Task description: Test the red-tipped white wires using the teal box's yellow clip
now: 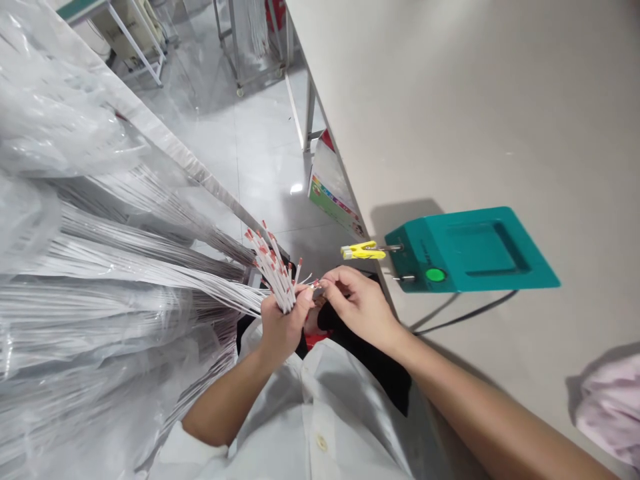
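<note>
A bundle of white cables (274, 263) with reddish ends is gripped in my left hand (283, 330), its tips fanning upward. The fingers of my right hand (361, 305) are pinched together at the tip of one cable (316, 285), beside my left thumb. Thin strands show there, but the details are too small to make out. To the right of my right hand, a teal device (480, 250) with a green button (435, 275) sits near the table's edge. A yellow clip (364, 251) is attached to one of its metal terminals and juts past that edge.
The grey table (450, 120) fills the right side. Long white cables in clear plastic (100, 267) hang over a rail (185, 157) at my left. A pink cloth (613, 407) lies at lower right. A printed box (333, 193) is below the table, and a wheeled frame (235, 53) stands beyond.
</note>
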A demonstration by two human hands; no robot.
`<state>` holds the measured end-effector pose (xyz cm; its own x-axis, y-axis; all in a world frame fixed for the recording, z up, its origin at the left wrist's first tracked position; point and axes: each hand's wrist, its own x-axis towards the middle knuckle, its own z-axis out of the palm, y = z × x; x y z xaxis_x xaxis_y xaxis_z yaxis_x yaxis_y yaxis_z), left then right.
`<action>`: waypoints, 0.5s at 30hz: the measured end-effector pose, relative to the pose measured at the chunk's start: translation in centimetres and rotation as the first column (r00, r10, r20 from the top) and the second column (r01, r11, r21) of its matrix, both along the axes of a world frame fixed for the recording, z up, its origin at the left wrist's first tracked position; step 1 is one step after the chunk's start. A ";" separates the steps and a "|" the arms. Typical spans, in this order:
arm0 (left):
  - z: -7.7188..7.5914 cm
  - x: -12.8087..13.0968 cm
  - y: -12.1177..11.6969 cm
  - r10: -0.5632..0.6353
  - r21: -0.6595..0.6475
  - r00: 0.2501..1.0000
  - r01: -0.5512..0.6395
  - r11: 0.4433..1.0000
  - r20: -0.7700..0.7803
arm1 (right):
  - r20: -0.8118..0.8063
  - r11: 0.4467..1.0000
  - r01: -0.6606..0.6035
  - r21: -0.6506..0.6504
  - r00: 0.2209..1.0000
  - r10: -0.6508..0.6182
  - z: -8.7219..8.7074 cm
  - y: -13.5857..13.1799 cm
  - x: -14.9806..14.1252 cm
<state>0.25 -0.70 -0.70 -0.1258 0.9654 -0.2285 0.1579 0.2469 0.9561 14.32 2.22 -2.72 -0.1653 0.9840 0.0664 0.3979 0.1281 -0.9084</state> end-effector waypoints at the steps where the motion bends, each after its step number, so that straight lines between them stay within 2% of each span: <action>1: 0.0 -0.1 0.0 0.003 -0.004 1.000 -0.003 1.000 -0.004 | -0.004 0.999 0.028 0.043 1.000 -0.028 0.3 0.1 0.2; 4: 0.1 -0.1 0.2 0.002 -0.027 1.000 -0.002 1.000 -0.003 | -0.064 0.977 0.068 0.202 0.996 -0.056 1.3 0.3 0.8; 7: 0.2 -0.2 0.4 -0.037 -0.042 0.999 0.038 0.998 0.011 | -0.055 0.963 -0.068 0.260 0.995 0.085 2.0 0.7 1.4; 11: 0.2 -0.9 0.7 -0.214 -0.032 0.977 0.215 0.976 0.019 | -0.053 0.944 -0.309 0.116 0.947 0.316 2.2 1.3 2.2; 13: 0.2 -1.6 1.0 -0.324 -0.017 0.945 0.326 0.945 0.048 | -0.126 0.929 -0.369 0.029 0.921 0.370 2.3 1.4 2.4; 15: 0.1 -2.1 1.1 -0.379 -0.025 0.916 0.386 0.922 0.134 | -0.260 0.920 -0.391 -0.039 0.893 0.368 2.5 1.3 2.2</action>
